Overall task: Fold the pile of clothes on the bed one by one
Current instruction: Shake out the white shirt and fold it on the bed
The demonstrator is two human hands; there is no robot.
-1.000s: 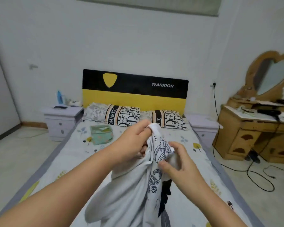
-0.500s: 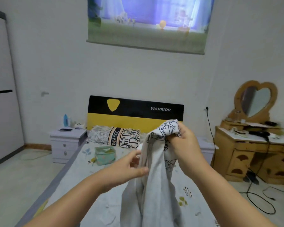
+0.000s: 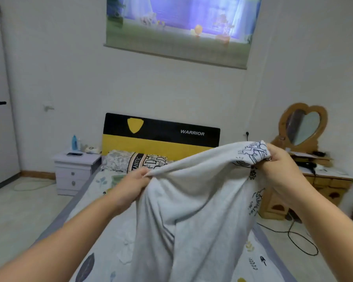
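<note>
A: What did the garment (image 3: 192,200) look like?

B: Pale grey cloth, held up in the air above the bed (image 3: 114,237). Black line drawings were printed on the part by the right hand (image 3: 281,169) and down the edge below it. The cloth was stretched between the two hands and hung in loose folds beneath them.

A: Hand states?

B: Left hand (image 3: 130,186) pinched the top edge, fingers curled on the fabric. Right hand gripped a bunched corner, higher than the left and well apart from it.

A: What couldn't you make out?

B: The type of garment; no sleeves or neckline showed. Its lower end ran out of the bottom of the picture. Fingertips of both hands were buried in cloth. The pillows (image 3: 139,161) beyond the left hand were partly covered by the garment, as was the lower right of the headboard (image 3: 161,137). Drawings were too small to read. The dresser (image 3: 324,180) behind the right hand was partly blocked by that wrist.
</note>
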